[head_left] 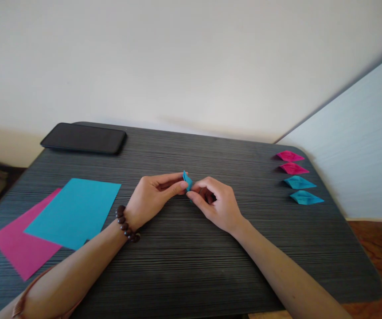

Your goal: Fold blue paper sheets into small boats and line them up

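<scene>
Forearms [277,261] cross the table [191,266], where a blue sheet [78,212] and pink sheet [28,243] lie left of the grip, apparently leaving working room. Left hand [149,195] and right hand [217,201] pinch closed, 4 folded papers [299,182] to their right, the small blue paper [187,180] caught between them, seemingly to steady its folds.

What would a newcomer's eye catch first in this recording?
Probably the folded blue paper, held in the left hand at center, the right hand touching it. Next, the blue sheet overlapping a pink sheet at left, then two pink shapes and two blue shapes lined up at right.
</scene>
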`<state>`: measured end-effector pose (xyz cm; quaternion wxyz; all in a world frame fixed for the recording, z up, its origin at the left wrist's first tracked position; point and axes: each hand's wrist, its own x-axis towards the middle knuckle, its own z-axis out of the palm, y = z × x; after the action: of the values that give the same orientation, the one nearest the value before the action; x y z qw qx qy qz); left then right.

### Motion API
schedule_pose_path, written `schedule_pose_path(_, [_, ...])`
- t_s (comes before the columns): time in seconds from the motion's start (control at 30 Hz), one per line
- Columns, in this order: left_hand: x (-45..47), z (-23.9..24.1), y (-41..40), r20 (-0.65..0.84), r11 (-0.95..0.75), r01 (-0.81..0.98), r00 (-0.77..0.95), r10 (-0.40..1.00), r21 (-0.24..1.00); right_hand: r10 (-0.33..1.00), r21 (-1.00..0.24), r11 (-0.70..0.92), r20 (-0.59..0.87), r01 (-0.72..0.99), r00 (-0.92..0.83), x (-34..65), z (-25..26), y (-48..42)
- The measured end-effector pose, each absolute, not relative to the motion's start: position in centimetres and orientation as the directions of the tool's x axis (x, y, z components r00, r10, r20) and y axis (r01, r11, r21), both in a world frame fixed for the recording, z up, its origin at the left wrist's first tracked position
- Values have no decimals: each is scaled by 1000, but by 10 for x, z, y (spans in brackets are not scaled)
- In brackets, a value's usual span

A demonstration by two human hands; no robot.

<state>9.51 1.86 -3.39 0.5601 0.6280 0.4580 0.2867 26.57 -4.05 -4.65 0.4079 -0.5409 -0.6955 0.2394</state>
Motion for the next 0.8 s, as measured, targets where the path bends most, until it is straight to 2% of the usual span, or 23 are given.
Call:
schedule_pose_path(0.27, [96, -39, 18, -138, 83, 137, 463, 875, 987, 990, -891, 137, 137, 432, -31, 268, -47, -38])
schedule_pose_path(0.4, [97, -38, 17, -106, 58, 114, 481, 870, 992, 993, -905, 110, 119, 410, -4, 268, -48, -39])
schedule_pose_path(0.63, [97, -38, 17, 47, -167, 193, 508, 860, 967, 974, -774, 136, 218, 618, 59, 262, -50, -40])
schedule_pose_path(0.8, [95, -41, 17, 136, -317, 274, 522, 842, 908, 979, -579, 106, 202, 809, 16, 258, -45, -39])
